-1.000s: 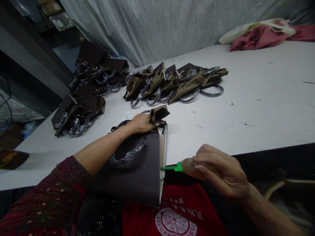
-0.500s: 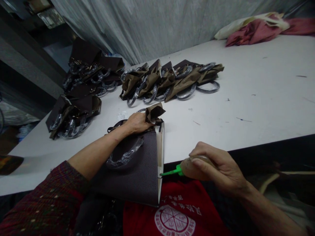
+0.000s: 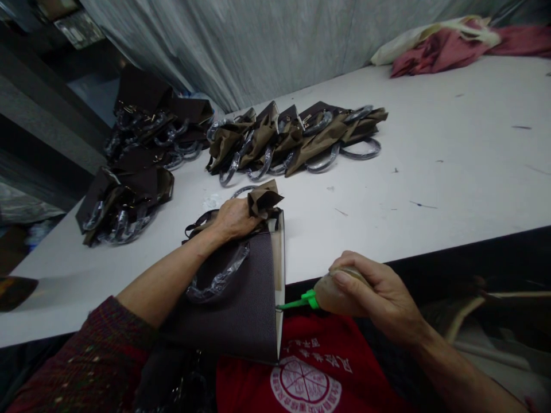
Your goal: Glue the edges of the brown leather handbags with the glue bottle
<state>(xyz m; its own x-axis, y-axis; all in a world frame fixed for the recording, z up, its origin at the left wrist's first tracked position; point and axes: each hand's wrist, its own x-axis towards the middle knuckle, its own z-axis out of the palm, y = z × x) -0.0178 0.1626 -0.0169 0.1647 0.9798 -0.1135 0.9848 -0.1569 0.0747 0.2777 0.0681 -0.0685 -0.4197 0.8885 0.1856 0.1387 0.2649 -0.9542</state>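
Observation:
A dark brown handbag (image 3: 241,310) lies partly over the table's front edge, its side toward my right showing a pale, open edge. My left hand (image 3: 236,219) is closed on the bag's top, near brown lining cloth (image 3: 264,198) that sticks up. One plastic-wrapped handle (image 3: 219,281) hangs down the bag's front. In my right hand (image 3: 374,292) is a squeeze bottle (image 3: 340,292) of amber liquid, with fingers wrapped round it. Its green nozzle (image 3: 297,302) points left, the tip at the bag's pale side edge. Whether the tip touches cannot be made out.
Several similar bags (image 3: 297,137) lie in a row on the white table (image 3: 430,149). More bags are piled at the back left (image 3: 150,120), with others (image 3: 124,206) nearer. Red cloth (image 3: 443,49) lies far right. A red apron (image 3: 310,367) covers my lap.
The nozzle tip has shifted slightly down and left along the bag's side edge. My left hand keeps its hold on the bag. The whole view has shifted a little.

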